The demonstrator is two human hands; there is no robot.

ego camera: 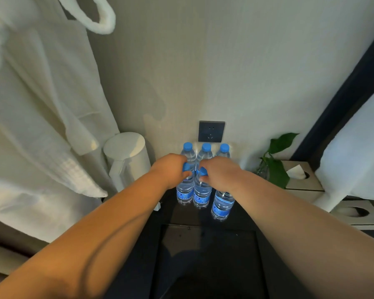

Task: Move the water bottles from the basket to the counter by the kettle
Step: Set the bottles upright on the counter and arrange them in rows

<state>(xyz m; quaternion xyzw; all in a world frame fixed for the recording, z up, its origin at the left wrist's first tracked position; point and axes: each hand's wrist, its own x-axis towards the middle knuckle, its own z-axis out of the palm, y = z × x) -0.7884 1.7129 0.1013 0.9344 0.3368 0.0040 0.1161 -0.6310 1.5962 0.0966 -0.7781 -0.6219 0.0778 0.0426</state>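
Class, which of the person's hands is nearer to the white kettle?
Left. The left hand grips a bottle cap just right of the kettle; the right hand is farther right, on the neighbouring bottle.

Two bare forearms, no sleeves, left hand, right hand, no jewellery visible

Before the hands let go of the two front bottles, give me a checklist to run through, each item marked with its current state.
1. Left hand grips the cap of the front left bottle: ok.
2. Right hand grips the cap of the front middle bottle: ok.
3. Both held bottles upright: ok.
4. Their bases seated on the dark counter: cannot tell.
5. Placement beside the white kettle: ok.
6. Basket emptied: cannot tell, not in view.
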